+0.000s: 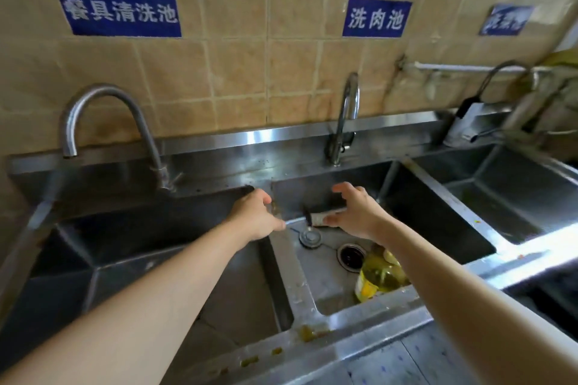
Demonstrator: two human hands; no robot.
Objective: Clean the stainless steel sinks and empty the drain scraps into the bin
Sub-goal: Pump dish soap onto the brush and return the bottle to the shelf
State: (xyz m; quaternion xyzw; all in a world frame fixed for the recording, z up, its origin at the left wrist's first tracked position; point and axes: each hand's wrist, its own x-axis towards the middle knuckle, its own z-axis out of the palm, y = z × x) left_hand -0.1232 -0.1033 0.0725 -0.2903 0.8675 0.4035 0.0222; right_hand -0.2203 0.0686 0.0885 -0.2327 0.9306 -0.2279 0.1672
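3 steel sinks are seen in a row: left sink (156, 259), middle sink (328, 275), right sink (500, 197). 3 taps are counted along the far ledge: left tap (103, 116), middle tap (345, 116), right tap (497, 78), the last blurred. 3 blue signs are fixed on the tiled wall (250, 56), 1 above each sink.

2 bare hands are reached forward. The left hand (256, 216) is placed at the far end of the divider (287, 266) between left and middle sinks, fingers curled down over its edge; whether anything is gripped cannot be told. The right hand (353, 212) is held above the middle sink, a small grey tube (319, 219) pinched between thumb and lower fingers, upper fingers spread apart.

In the middle sink 1 open drain hole (352, 256) is seen with dark scraps inside, 1 round metal plug (309, 237) lying just left of it, and 1 yellow bottle (380, 275) lying against the near right corner, just beside the drain. Yellowish food bits (309, 333) are scattered on the near rim (359, 322). Left and right basins are seen open, with room at both edges.
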